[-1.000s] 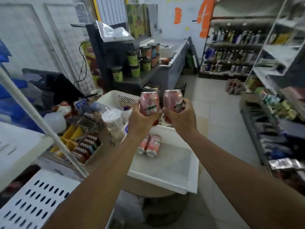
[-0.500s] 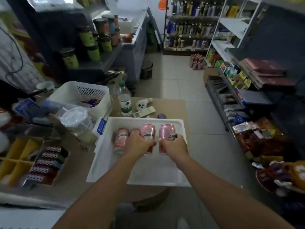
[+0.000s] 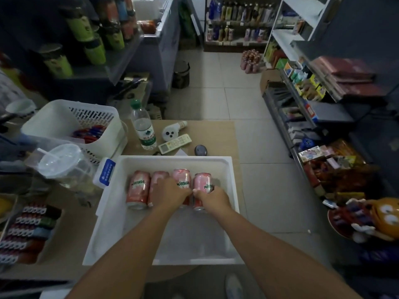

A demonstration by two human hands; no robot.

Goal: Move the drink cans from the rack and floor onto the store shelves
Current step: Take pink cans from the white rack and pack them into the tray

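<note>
Both forearms reach forward over white foam tray (image 3: 174,159) on surface (image 3: 218,134). Curled left hand (image 3: 172,193) grips third Mirinda can (image 3: 182,176). Curled right hand (image 3: 212,198) grips fourth Mirinda can (image 3: 201,181). Knuckles nearly touching. Two loose cans (image 3: 139,188) just left, same row. Tray's near half open; right wall near.

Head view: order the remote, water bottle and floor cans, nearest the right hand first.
From the right hand:
1. Remote, just past the tray.
2. Water bottle, farther back and left.
3. Floor cans, far up the aisle.
</note>
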